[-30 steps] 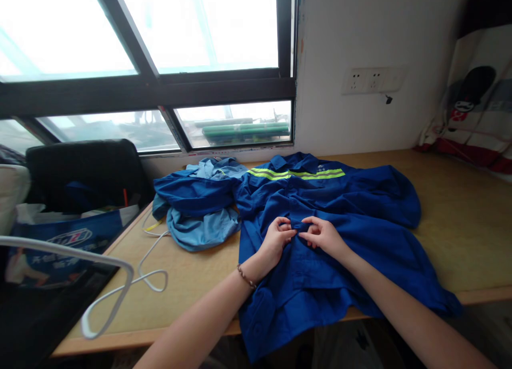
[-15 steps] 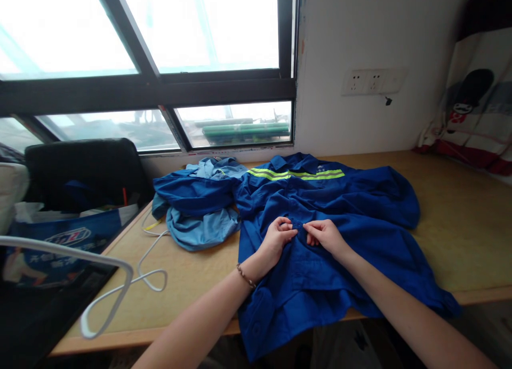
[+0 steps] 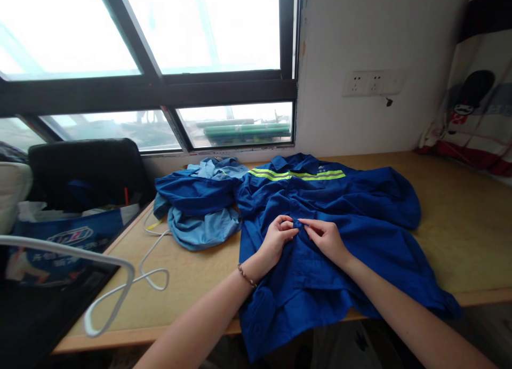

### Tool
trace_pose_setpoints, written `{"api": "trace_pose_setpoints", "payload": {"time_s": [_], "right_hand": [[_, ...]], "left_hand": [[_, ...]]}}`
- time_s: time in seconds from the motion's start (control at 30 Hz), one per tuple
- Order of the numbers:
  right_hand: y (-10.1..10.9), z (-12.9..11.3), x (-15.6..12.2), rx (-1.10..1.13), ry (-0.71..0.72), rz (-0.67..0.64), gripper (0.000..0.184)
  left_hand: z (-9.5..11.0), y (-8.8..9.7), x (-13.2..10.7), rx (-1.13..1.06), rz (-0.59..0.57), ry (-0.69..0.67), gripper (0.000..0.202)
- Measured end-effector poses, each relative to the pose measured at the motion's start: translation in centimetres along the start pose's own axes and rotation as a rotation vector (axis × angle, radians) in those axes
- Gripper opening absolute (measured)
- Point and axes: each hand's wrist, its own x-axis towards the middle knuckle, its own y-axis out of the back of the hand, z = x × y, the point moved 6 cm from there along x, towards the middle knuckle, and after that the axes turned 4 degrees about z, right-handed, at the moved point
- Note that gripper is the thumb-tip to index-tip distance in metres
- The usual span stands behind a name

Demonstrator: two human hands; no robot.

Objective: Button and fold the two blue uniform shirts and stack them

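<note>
A dark blue work jacket with a yellow and grey reflective stripe across the chest lies spread on the wooden table, its lower edge hanging over the front. My left hand pinches the jacket's front placket between thumb and fingers. Close beside it, my right hand also pinches the placket edge, its fingertips nearly touching the left ones. Between the two hands a small bit of the fabric is raised. Whether a button is there is too small to tell.
Light and dark blue clothing lies heaped left of the jacket on the table. A white cable loops over the table's left side. Further left are a black chair and a blue printed bag. A window stands behind.
My right hand has shifted slightly left and its fingertips have come closer to my left hand at the placket. The left hand keeps its pinch.
</note>
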Motion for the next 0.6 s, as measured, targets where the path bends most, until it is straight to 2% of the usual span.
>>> {"api": "trace_pose_setpoints", "payload": {"time_s": [0.23, 0.3, 0.4, 0.43, 0.5, 0.6], "right_hand": [[-0.8, 1.1, 0.1, 0.063, -0.098, -0.106, 0.030], [-0.4, 0.7, 0.2, 0.032, -0.076, -0.080, 0.031], [0.3, -1.3, -0.2, -0.071, 0.043, -0.045, 0.029], [0.2, -2.2, -0.6, -0.115, 0.099, -0.086, 0.027], [-0.7, -4.0, -1.9, -0.229, 0.223, -0.252, 0.026], [-1.9, -5.5, -4.6, -0.460, 0.359, -0.456, 0.038]], "left_hand": [[0.2, 0.3, 0.0, 0.089, 0.010, -0.023, 0.038], [0.2, 0.2, 0.2, 0.139, 0.015, -0.020, 0.039], [0.5, -0.3, 0.5, 0.248, -0.016, -0.060, 0.036], [0.6, -0.5, 0.5, 0.291, -0.033, -0.089, 0.035], [0.8, -0.8, 0.5, 0.368, -0.060, -0.146, 0.033], [0.8, -1.0, 0.4, 0.433, -0.082, -0.195, 0.031]]}}
